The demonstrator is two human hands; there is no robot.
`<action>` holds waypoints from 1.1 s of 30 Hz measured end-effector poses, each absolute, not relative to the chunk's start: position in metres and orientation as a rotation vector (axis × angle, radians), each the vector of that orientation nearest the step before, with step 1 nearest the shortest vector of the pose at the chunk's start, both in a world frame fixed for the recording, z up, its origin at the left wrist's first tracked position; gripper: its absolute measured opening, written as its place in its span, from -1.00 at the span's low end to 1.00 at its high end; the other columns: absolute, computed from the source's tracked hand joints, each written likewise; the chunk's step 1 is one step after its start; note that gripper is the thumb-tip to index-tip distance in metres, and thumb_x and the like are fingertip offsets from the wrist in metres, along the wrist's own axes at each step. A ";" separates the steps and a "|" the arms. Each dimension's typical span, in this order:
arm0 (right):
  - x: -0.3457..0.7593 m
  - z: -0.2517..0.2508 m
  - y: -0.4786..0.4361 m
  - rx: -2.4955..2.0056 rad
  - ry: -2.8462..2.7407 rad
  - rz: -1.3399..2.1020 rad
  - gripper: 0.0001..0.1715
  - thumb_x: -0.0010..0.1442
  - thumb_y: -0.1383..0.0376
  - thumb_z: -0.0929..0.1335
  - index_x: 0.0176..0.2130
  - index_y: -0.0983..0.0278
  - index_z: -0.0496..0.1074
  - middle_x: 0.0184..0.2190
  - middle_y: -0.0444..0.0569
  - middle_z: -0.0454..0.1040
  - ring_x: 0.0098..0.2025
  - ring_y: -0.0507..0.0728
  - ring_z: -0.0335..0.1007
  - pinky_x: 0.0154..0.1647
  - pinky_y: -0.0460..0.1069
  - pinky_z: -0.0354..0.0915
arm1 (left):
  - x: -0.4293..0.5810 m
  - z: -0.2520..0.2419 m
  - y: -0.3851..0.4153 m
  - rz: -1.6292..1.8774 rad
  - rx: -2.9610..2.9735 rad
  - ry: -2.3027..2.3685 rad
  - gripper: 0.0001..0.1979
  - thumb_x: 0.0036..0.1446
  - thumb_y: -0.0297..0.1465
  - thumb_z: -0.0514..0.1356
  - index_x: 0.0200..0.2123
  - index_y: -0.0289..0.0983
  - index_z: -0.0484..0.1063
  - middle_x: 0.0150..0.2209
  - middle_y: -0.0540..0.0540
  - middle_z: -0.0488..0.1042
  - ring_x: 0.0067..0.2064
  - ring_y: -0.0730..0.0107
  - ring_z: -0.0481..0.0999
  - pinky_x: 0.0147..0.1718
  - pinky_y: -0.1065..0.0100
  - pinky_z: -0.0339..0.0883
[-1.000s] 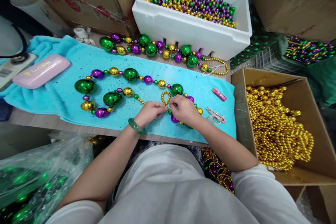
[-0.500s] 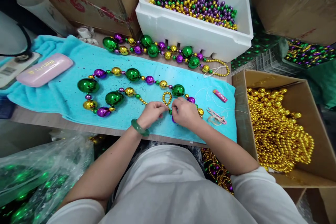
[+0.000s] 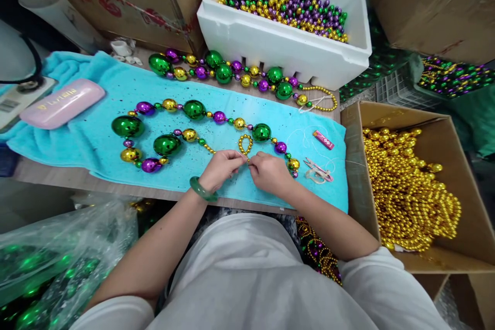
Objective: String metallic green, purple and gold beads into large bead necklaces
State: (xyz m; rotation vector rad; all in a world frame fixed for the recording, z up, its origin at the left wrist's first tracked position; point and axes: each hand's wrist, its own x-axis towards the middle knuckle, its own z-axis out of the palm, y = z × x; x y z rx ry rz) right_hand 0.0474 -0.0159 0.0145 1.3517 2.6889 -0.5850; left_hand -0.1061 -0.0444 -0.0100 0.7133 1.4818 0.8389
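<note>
A bead necklace [image 3: 193,110] of green, purple and gold balls lies in a curve on the turquoise towel [image 3: 201,185]. Its small gold beads form a loop [image 3: 245,144] just beyond my fingertips. My left hand [image 3: 224,167], below a green bangle [image 3: 203,189], pinches the gold strand at the base of this loop. Close against it, my right hand [image 3: 270,171] has its fingers closed at the same spot; what lies between them is hidden. Right of my hands are small scissors [image 3: 317,169] with pale handles, and a small red packet [image 3: 323,140] beside loose white thread.
A second bead necklace [image 3: 223,73] lies before a white foam box [image 3: 270,41] of mixed beads. At right stands a cardboard box [image 3: 429,263] of gold bead strands. A pink case [image 3: 64,103] rests at left; a plastic bag [image 3: 77,242] with green balls is lower left.
My right hand has turned slightly and its fingers have closed more tightly beside the left fingertips. The view has shifted a little; the necklace keeps its layout.
</note>
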 end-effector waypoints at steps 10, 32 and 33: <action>0.042 0.007 0.033 1.558 2.391 -1.390 -0.77 0.13 0.35 0.29 -0.26 0.27 0.54 -0.65 -0.19 0.40 -0.57 0.00 0.29 -0.45 -0.11 0.18 | -0.109 -0.036 -0.049 1.142 1.477 1.612 -0.91 0.01 -0.42 0.20 -0.44 -0.26 0.52 -0.36 -0.06 0.52 -0.32 0.42 0.47 -0.33 0.38 0.31; 0.061 0.023 0.026 1.386 2.499 -0.386 -0.69 0.02 0.50 0.25 -0.23 0.37 0.46 -0.24 0.22 0.54 -0.21 0.26 0.47 -0.30 0.00 0.24 | -0.120 -0.039 -0.073 0.941 1.710 1.867 -0.81 0.17 -0.38 0.08 -0.38 -0.23 0.48 -0.38 -0.07 0.48 -0.29 0.31 0.45 -0.26 0.32 0.28; 0.066 0.024 0.025 1.380 2.496 -0.354 -0.67 0.01 0.51 0.24 -0.21 0.38 0.46 -0.23 0.24 0.53 -0.20 0.26 0.47 -0.30 0.00 0.23 | -0.120 -0.039 -0.074 0.953 1.675 1.881 -0.81 0.16 -0.38 0.08 -0.39 -0.23 0.48 -0.40 -0.07 0.48 -0.30 0.31 0.44 -0.27 0.32 0.27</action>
